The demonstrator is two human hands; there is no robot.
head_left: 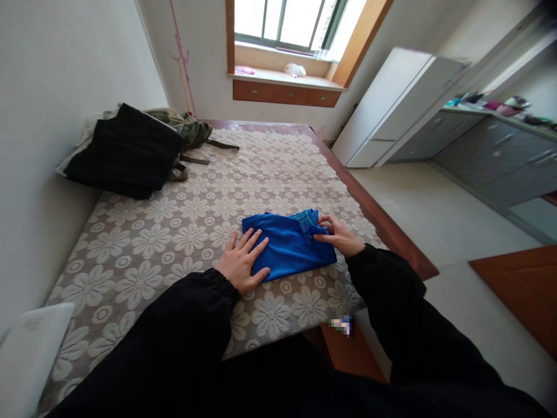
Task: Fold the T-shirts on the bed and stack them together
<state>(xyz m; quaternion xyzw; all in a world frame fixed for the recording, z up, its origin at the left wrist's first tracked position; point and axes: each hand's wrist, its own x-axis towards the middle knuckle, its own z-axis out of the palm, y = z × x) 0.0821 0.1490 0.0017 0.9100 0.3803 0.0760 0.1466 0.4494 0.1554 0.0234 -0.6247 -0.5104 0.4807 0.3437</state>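
Left hand (241, 264) lies flat, fingers spread, pressing the folded blue garment (289, 244) near the front edge of the bed (183, 226). Right hand (337, 235) pinches its right edge; a hard tug could undo the fold. Black bag (124, 151) far off.

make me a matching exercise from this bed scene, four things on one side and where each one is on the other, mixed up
Things:
1. left hand
2. right hand
3. black bag
4. white cloth

Places:
A. on the window ledge
B. at the far left of the bed, by the wall
C. flat on the left part of the folded blue garment
D. pinching the garment's right edge

Pairs: 1-C, 2-D, 3-B, 4-A
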